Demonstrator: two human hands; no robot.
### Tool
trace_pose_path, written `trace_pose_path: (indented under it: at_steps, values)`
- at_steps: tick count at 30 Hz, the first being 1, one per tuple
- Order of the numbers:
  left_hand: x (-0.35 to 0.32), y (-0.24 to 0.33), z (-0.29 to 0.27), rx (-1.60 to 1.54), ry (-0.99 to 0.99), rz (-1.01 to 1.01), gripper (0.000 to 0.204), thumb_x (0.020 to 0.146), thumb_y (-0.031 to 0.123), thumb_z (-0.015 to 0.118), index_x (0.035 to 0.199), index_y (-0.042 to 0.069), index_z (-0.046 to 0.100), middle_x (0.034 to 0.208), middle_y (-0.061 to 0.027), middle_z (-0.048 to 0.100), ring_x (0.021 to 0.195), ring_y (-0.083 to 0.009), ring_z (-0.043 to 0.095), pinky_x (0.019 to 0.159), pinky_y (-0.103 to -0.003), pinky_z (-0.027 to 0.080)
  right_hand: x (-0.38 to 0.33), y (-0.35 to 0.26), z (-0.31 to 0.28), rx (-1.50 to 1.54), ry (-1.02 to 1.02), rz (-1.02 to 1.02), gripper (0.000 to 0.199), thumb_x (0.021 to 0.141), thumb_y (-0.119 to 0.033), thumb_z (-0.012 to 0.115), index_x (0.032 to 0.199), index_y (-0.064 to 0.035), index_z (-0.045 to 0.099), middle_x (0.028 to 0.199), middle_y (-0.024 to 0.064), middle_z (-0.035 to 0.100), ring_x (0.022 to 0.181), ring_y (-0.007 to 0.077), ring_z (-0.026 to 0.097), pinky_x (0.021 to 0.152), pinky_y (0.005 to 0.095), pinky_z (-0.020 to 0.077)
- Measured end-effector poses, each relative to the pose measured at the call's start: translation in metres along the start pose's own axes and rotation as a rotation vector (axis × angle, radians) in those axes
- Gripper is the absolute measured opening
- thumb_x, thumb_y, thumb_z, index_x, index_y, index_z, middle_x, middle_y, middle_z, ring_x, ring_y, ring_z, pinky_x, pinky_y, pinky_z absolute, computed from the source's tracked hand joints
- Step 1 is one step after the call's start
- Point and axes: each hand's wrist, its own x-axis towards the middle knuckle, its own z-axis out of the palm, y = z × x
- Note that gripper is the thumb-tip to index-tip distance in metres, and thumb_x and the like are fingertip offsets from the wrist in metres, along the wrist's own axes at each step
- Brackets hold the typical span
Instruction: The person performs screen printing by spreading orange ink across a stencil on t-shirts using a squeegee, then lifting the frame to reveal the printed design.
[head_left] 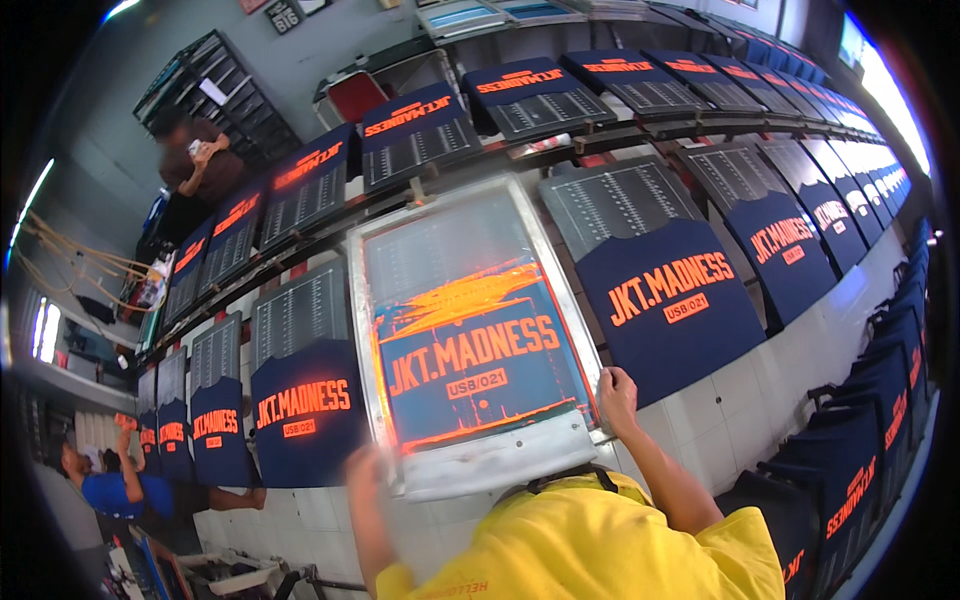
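Note:
In front of me a silk-screen frame [580,335] with silver metal edges lies slightly tilted over a printing board. Orange ink [455,300] is smeared across the upper middle of its mesh, and orange lettering shows through below. My right hand [617,398] is closed on the frame's right edge near the lower corner. My left hand [368,468] is at the lower left corner, blurred by motion; its grip cannot be made out. A pale strip [500,465] runs along the frame's near end. What lies beneath the frame is partly hidden.
Navy shirts with orange prints lie on black boards on both sides, such as one shirt [665,300] at right and another shirt [300,405] at left. Another board row runs behind. Navy shirts [850,480] hang at lower right. Two people [205,165], [115,490] are at left.

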Motion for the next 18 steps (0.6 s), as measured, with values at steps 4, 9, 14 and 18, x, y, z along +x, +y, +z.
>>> trace_pose_path:
  at_steps: [4,9,14,18]
  values:
    - [-0.022,0.012,0.031,0.087,0.146,0.202,0.022,0.094,0.016,0.06,0.101,-0.004,0.067,0.088,-0.0102,0.07,0.072,-0.0198,0.067,0.067,-0.028,0.052,0.002,-0.003,-0.006,-0.042,-0.08,0.073,0.034,0.095,-0.027,0.052,0.093,0.0044,0.066,0.074,0.0234,0.063,0.066,0.0315,0.061,0.065,0.0427,0.0462]
    - [-0.051,0.029,0.038,-0.159,0.101,0.265,0.018,0.092,0.013,0.06,0.092,-0.003,0.068,0.079,-0.0073,0.067,0.067,-0.0157,0.063,0.062,-0.028,0.049,0.003,-0.012,-0.027,-0.016,-0.095,0.048,0.034,0.092,-0.027,0.052,0.099,0.0022,0.069,0.085,0.0243,0.068,0.079,0.0362,0.067,0.073,0.0418,0.0502]
    - [-0.085,0.03,0.079,-0.184,0.137,0.305,0.019,0.094,0.013,0.06,0.093,-0.004,0.067,0.079,-0.0056,0.066,0.067,-0.0135,0.061,0.061,-0.027,0.048,0.026,-0.022,-0.087,0.044,-0.12,0.064,0.033,0.092,-0.025,0.053,0.1,0.0035,0.069,0.083,0.0222,0.068,0.077,0.0309,0.067,0.072,0.0393,0.0501]
    - [-0.128,0.036,0.173,-0.143,0.173,0.354,0.019,0.092,0.015,0.059,0.085,-0.001,0.068,0.075,-0.0031,0.064,0.064,-0.0126,0.058,0.059,-0.028,0.045,0.078,0.013,-0.151,0.079,-0.101,-0.003,0.031,0.093,-0.023,0.053,0.1,0.0038,0.068,0.08,0.0194,0.068,0.072,0.0247,0.065,0.069,0.0374,0.0491]
